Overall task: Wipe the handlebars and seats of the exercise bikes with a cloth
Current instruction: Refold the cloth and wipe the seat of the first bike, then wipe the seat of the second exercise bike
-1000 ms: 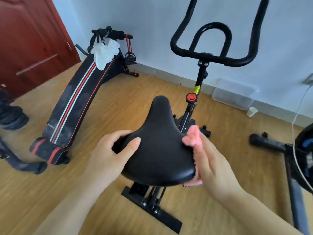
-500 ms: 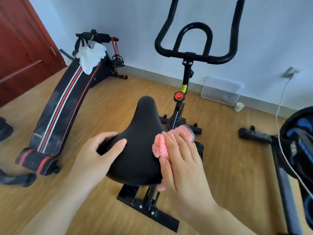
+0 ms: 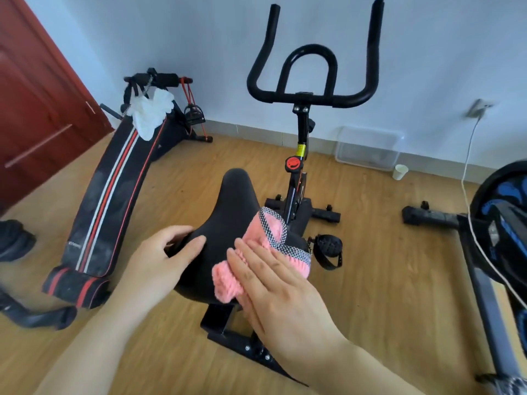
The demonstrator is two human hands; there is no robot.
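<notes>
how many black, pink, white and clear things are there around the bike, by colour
black: 3, the padded black bike seat, the black tubular handlebars and the black striped sit-up bench
pink: 1, the fluffy pink cloth
white: 2, the white paper cup and the white crumpled gloves
clear: 1, the clear plastic box
total: 7

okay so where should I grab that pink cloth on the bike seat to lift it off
Pinch the raised checkered-trim corner of the cloth from above, on the seat's right side. It stands up free beyond the right hand pressing the rest flat.
</notes>
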